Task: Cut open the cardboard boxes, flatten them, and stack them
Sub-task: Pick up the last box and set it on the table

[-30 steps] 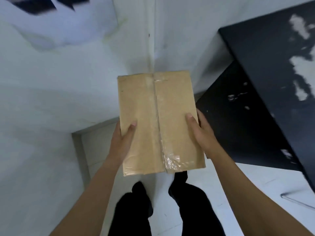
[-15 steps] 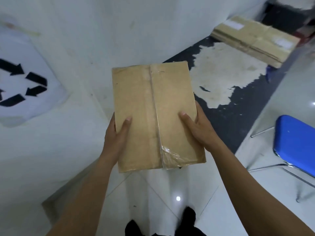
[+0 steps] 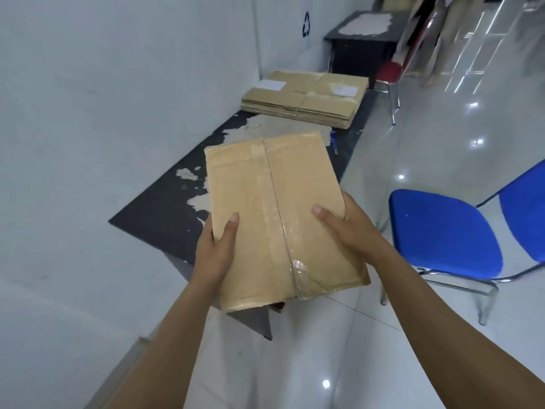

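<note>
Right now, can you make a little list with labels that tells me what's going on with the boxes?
held item: sealed cardboard box, clear tape along its middle seam
left hand: grips the box's left side, thumb on top
right hand: grips the box's right side, thumb on top
box state: uncut, not flattened
finished pile: stack of flattened boxes at the far end of the black table
on the table edge: small blue tool, too blurred to name
nearby: blue chair on the right, red chair farther back
</note>
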